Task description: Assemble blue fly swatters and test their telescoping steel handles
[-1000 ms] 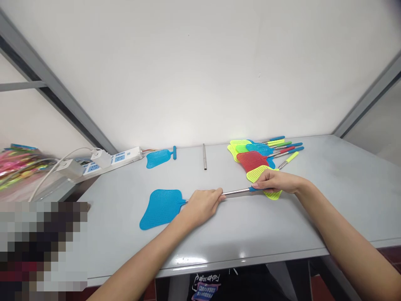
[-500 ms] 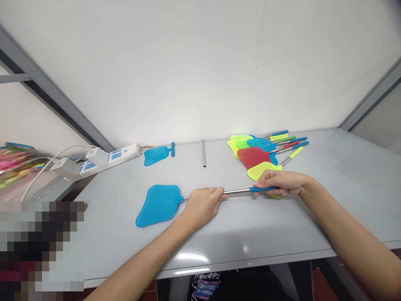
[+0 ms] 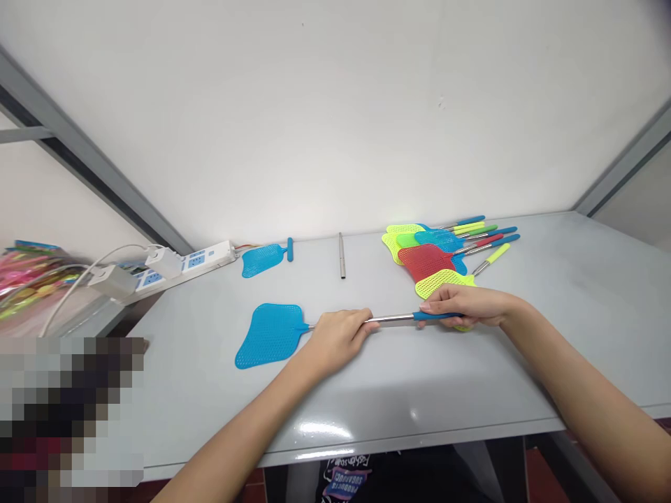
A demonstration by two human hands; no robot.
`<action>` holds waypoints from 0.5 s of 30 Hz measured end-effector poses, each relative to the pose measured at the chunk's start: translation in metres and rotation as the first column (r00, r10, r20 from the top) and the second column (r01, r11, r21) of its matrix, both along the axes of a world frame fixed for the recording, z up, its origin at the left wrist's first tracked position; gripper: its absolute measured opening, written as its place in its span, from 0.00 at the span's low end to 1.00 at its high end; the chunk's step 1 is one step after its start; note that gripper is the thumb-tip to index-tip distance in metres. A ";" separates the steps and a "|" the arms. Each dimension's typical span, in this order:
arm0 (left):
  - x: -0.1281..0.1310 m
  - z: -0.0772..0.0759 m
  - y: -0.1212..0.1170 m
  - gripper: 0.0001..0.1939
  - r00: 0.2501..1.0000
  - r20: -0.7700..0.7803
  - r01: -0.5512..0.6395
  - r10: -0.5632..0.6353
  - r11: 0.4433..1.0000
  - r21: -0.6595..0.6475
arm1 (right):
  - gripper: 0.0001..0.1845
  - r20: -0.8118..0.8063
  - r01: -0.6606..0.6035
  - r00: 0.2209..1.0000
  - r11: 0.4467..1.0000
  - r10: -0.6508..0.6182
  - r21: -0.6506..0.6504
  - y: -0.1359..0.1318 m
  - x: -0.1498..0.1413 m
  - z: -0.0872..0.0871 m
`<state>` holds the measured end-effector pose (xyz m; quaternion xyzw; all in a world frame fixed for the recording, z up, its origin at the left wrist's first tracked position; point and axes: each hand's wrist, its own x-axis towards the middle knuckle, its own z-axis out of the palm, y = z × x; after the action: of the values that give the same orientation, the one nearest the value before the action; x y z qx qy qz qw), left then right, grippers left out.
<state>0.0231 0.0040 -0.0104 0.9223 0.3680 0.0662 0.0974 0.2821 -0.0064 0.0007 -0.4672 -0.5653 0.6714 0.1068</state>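
A blue fly swatter [image 3: 271,335] lies crosswise in front of me, its mesh head to the left and its metal rod running right. My left hand [image 3: 340,337] is wrapped round the rod near the head. Farther right, my right hand [image 3: 455,304] grips the blue handle [image 3: 430,316] of the same swatter, and its palm hides the handle's end. Just behind the right hand lies a yellow swatter [image 3: 444,281], partly covered by it.
Several coloured swatters, including a red one [image 3: 427,260], are piled at the back right. A loose metal rod [image 3: 342,257] and a blue swatter head with a handle piece [image 3: 263,260] lie near the wall. A power strip [image 3: 196,262] with plugs runs along the left edge.
The held swatter's head has shifted slightly up and right and turned a little. Both hands keep their grip; the right hand has moved slightly left.
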 end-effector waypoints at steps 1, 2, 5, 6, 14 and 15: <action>-0.001 0.001 0.001 0.16 0.999 0.035 0.007 -0.007 1.000 -0.022 | 0.24 0.011 -0.002 1.000 1.000 0.002 0.015 -0.001 0.000 0.001; -0.002 0.002 0.002 0.15 0.997 0.077 0.017 -0.014 0.999 -0.047 | 0.24 0.021 -0.002 1.000 1.000 0.001 0.031 -0.001 0.000 0.002; -0.003 0.004 0.003 0.13 0.980 0.197 0.060 -0.035 0.991 -0.121 | 0.24 0.055 -0.002 0.999 0.999 -0.001 0.052 -0.002 0.000 0.004; -0.002 0.004 0.003 0.13 0.974 0.223 0.071 -0.039 0.988 -0.139 | 0.24 0.064 -0.001 0.998 0.999 -0.002 0.053 -0.002 -0.001 0.004; -0.004 0.007 0.006 0.15 0.976 0.217 0.063 -0.017 0.976 -0.207 | 0.19 0.139 -0.060 0.990 0.980 0.034 0.192 -0.005 -0.002 0.009; -0.005 0.007 0.007 0.16 0.981 0.194 0.042 -0.001 0.978 -0.206 | 0.19 0.167 -0.074 0.985 0.974 0.039 0.214 -0.005 -0.002 0.011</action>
<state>0.0178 0.0110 -0.0036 0.9002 0.3518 0.1149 0.2296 0.2805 -0.0116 0.0112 -0.4890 -0.6558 0.5677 0.0923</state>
